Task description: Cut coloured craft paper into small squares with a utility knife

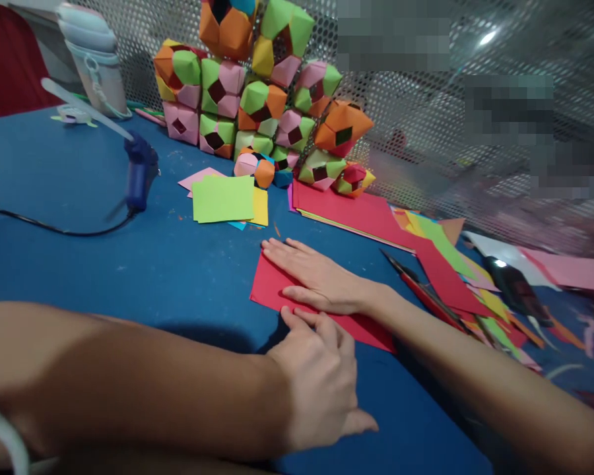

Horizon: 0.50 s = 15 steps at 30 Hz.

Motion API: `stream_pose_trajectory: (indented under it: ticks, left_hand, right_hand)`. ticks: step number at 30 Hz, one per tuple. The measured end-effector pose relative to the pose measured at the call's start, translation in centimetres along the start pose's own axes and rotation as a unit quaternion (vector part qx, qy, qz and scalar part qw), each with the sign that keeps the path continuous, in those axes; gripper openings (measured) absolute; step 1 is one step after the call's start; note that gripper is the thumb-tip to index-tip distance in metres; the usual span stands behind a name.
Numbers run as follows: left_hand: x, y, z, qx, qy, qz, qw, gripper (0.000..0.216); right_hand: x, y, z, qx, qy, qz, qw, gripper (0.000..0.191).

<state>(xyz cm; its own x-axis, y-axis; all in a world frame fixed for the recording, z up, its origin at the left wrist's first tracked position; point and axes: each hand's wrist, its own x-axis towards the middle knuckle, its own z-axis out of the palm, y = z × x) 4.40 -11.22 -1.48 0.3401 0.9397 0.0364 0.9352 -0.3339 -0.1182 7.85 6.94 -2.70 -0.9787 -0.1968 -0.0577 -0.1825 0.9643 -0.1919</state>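
A red sheet of paper (270,285) lies on the blue table (178,264). My right hand (317,274) lies flat on it, fingers stretched out toward the left. My left hand (321,379) comes in from the lower left, palm down, its fingertips pressing the paper's near edge just below the right hand. Neither hand holds anything.
A stack of coloured folded paper cubes (257,99) stands at the back against a mesh wall. A blue glue gun (138,168) with its cord, green and yellow squares (225,198), a red sheet pile (356,208), scissors (426,290), scraps and a bottle (96,56) lie around.
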Motion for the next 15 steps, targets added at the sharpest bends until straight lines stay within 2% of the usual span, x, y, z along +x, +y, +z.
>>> stream_pose_trajectory:
  ticks: [10,15]
  left_hand:
    - [0.5,0.1,0.7,0.012,-0.024,0.001,1.0,0.075]
    - [0.5,-0.2,0.2,0.019,-0.041,0.01,0.999,0.074]
  right_hand:
    - [-11.0,2.6,1.8,-0.06,0.02,0.143,0.988,0.064]
    - [-15.1,2.9,2.3,-0.111,0.009,0.204,0.973,0.065]
